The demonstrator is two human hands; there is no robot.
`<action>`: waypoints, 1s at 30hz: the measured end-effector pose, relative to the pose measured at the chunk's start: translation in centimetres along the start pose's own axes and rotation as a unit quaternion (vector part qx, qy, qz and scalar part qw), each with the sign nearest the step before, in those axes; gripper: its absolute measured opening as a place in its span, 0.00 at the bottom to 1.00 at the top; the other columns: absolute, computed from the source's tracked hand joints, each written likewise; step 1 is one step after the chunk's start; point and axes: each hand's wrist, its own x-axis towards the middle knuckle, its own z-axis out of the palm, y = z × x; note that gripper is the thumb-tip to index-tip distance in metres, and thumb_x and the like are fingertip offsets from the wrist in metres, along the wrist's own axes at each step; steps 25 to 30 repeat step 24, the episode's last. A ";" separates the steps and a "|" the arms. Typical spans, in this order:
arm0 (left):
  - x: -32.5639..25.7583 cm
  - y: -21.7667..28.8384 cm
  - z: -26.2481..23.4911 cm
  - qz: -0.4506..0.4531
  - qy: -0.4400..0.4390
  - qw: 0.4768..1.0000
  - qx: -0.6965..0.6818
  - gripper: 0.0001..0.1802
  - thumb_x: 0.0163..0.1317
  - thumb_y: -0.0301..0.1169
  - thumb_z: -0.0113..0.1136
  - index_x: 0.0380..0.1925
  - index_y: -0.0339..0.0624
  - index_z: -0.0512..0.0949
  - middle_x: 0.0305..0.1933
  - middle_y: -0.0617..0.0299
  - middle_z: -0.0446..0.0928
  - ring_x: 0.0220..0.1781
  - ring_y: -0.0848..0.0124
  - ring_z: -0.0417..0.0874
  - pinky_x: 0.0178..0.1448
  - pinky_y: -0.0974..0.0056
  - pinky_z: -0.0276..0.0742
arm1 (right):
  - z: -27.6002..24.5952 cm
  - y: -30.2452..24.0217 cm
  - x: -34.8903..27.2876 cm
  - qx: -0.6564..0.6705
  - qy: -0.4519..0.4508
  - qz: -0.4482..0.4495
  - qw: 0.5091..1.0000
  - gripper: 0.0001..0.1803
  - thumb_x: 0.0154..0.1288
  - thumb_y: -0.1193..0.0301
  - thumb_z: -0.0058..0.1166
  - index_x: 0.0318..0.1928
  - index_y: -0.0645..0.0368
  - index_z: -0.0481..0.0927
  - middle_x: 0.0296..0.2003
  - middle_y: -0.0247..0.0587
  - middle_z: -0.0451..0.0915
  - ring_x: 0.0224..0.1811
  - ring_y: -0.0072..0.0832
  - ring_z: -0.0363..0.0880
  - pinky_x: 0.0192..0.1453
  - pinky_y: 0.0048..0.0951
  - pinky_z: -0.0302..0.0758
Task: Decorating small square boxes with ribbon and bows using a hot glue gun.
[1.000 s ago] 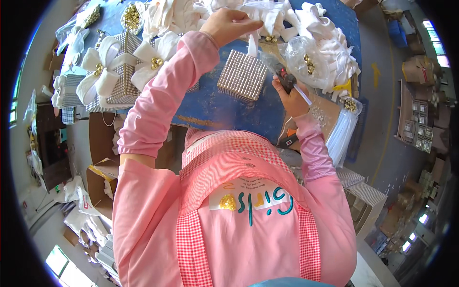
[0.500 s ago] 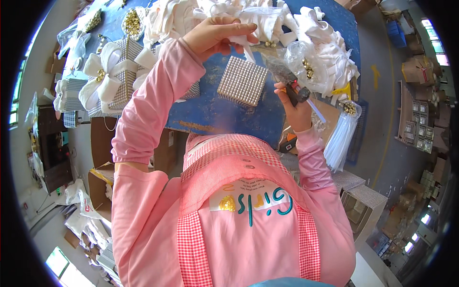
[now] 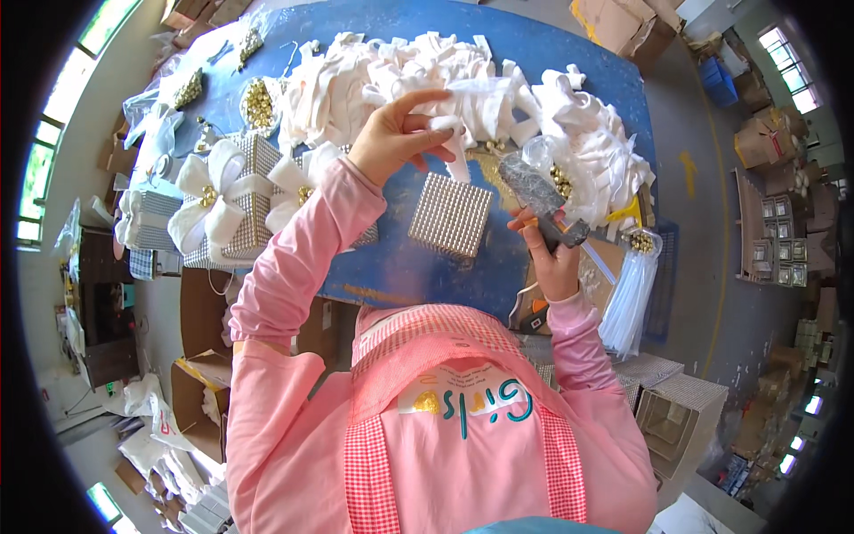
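Note:
My left hand [image 3: 398,141] pinches a strip of soft white fabric [image 3: 459,165] between thumb and fingers. The strip's lower end hangs at the far edge of a small box [image 3: 451,216] covered in silvery studs; whether it touches cannot be made out. In my right hand [image 3: 555,265] is a dark glue gun [image 3: 536,194], its nozzle end pointing away and to the left. A translucent glue stick [image 3: 605,263] shows behind it. To the left stand larger studded boxes [image 3: 253,160] with white bows [image 3: 209,198] and gold bead centres.
White fabric strips [image 3: 400,76] are heaped along the far side of the blue table [image 3: 374,276]. Gold beads [image 3: 258,102] lie in a bag at far left. A bundle of glue sticks [image 3: 630,298] hangs at the right edge. Open cardboard boxes [image 3: 205,311] stand below left.
The whole view has tilted, so the table sits lower in it. My left hand has come slightly nearer the small box with the strip. The glue gun stays in my right hand.

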 end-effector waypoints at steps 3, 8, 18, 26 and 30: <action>0.3 0.1 -0.2 0.000 0.050 0.994 0.099 0.15 0.57 0.31 0.62 0.45 0.41 0.77 0.28 0.63 0.81 0.30 0.77 0.83 0.24 0.75 0.72 | 0.6 -0.2 0.8 -0.007 -0.005 -0.061 0.998 0.10 0.63 0.69 0.54 0.39 0.63 0.76 0.36 0.40 0.79 0.37 0.24 0.78 0.41 0.24 0.73; 1.4 -1.0 -1.8 0.106 0.107 0.962 0.229 0.11 0.59 0.35 0.61 0.35 0.38 0.82 0.29 0.66 0.81 0.23 0.83 0.74 0.27 0.78 0.68 | 1.5 -1.5 2.3 -0.084 -0.012 -0.088 0.992 0.11 0.60 0.66 0.58 0.37 0.63 0.78 0.29 0.38 0.80 0.28 0.23 0.76 0.32 0.25 0.71; 1.4 0.7 -1.2 -0.065 0.072 0.995 -0.029 0.15 0.60 0.35 0.59 0.39 0.31 0.79 0.33 0.53 0.81 0.30 0.69 0.84 0.36 0.70 0.82 | 2.7 -2.1 4.0 -0.209 0.012 -0.119 0.971 0.15 0.57 0.61 0.60 0.31 0.63 0.77 0.18 0.41 0.74 0.17 0.33 0.73 0.22 0.29 0.67; 1.7 0.5 -1.4 -0.063 0.052 0.997 -0.012 0.17 0.59 0.36 0.60 0.40 0.32 0.79 0.33 0.52 0.81 0.30 0.68 0.84 0.35 0.69 0.82 | 2.7 -2.3 4.3 -0.270 0.023 -0.114 0.956 0.16 0.57 0.59 0.59 0.31 0.60 0.78 0.17 0.42 0.74 0.17 0.37 0.73 0.21 0.32 0.66; 1.7 0.5 -1.4 -0.063 0.052 0.997 -0.012 0.17 0.59 0.36 0.60 0.40 0.32 0.79 0.33 0.52 0.81 0.30 0.68 0.84 0.35 0.69 0.82 | 2.7 -2.3 4.3 -0.270 0.023 -0.114 0.956 0.16 0.57 0.59 0.59 0.31 0.60 0.78 0.17 0.42 0.74 0.17 0.37 0.73 0.21 0.32 0.66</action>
